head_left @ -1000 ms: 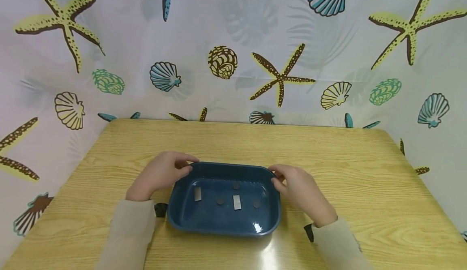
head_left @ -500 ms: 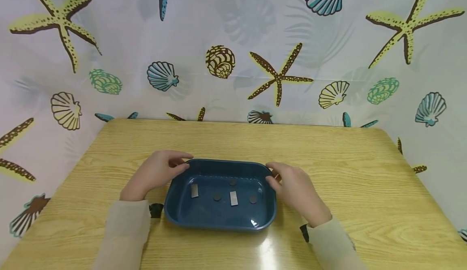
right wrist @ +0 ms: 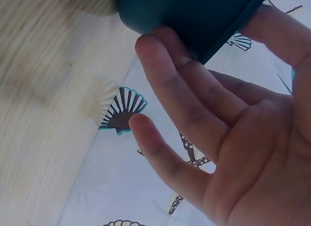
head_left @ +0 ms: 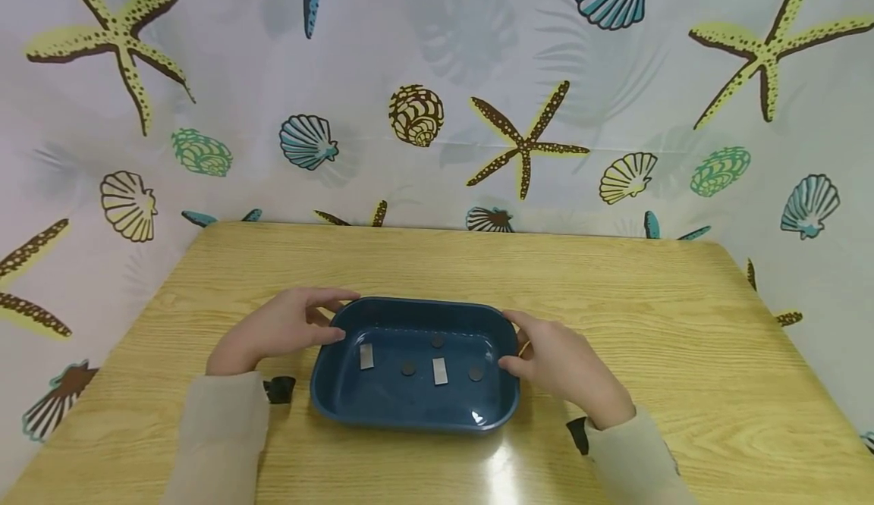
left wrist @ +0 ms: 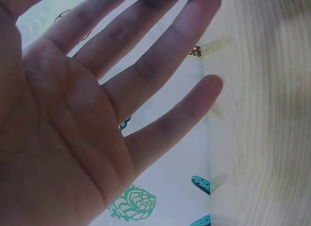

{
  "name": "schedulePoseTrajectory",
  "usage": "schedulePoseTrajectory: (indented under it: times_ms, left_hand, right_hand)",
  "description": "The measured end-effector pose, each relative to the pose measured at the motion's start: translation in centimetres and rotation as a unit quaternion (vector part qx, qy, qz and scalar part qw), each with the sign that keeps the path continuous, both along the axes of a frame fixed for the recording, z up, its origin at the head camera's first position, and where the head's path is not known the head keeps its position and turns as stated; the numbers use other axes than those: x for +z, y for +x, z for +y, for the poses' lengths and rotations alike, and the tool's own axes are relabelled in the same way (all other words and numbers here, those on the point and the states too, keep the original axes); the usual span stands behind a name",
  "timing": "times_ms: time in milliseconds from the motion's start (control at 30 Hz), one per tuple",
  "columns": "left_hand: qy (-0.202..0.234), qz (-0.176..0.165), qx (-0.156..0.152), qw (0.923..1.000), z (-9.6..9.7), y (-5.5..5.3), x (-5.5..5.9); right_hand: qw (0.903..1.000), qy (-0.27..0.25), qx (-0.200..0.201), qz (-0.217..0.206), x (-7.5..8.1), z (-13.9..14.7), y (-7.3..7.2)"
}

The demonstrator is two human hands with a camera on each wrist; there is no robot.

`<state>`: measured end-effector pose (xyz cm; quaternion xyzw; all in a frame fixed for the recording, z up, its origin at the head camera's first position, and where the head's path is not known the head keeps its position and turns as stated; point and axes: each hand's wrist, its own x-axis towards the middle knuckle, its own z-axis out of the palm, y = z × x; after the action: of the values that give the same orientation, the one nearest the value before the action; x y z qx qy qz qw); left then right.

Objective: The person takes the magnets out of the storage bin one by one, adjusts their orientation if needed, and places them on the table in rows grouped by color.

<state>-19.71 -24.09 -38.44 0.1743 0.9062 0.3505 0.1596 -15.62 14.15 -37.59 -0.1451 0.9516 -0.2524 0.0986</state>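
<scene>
A dark blue rectangular tray with rounded corners sits on the table. Inside lie two small silvery rectangular pieces and three dull grey discs. At the tray's far left corner is my left hand, fingers loosely spread by the rim and thumb over the edge; the left wrist view shows the fingers nearly straight. My right hand is at the far right corner, thumb reaching over the rim. In the right wrist view its relaxed fingers lie against or close beside the tray's outer wall, the palm apart from it.
The wooden table extends around the tray on all sides. A white curtain printed with shells and starfish hangs behind it and along both sides. Black wrist straps show at the sleeves.
Over the last second the tray has shifted slightly away from me. Since half a second ago, both hands have spread thumb from fingers, and the left hand has drawn slightly leftward.
</scene>
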Motion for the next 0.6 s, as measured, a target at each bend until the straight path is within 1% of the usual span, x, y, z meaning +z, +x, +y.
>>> schedulePoseTrajectory:
  times_ms: [300, 400, 600]
  left_hand:
    - [-0.002, -0.004, 0.005, 1.0000, -0.01, 0.10, 0.19]
    - [-0.002, -0.005, 0.004, 1.0000, -0.02, 0.09, 0.27]
    - [-0.002, -0.002, -0.001, 1.0000, -0.18, 0.19, 0.35]
  right_hand:
    - [0.9999, -0.001, -0.005, 0.013, -0.59, -0.19, -0.29]
    - [0.9998, 0.004, -0.009, 0.016, -0.63, -0.39, -0.27]
    - [0.9994, 0.012, -0.004, 0.033, -0.65, -0.81, -0.28]
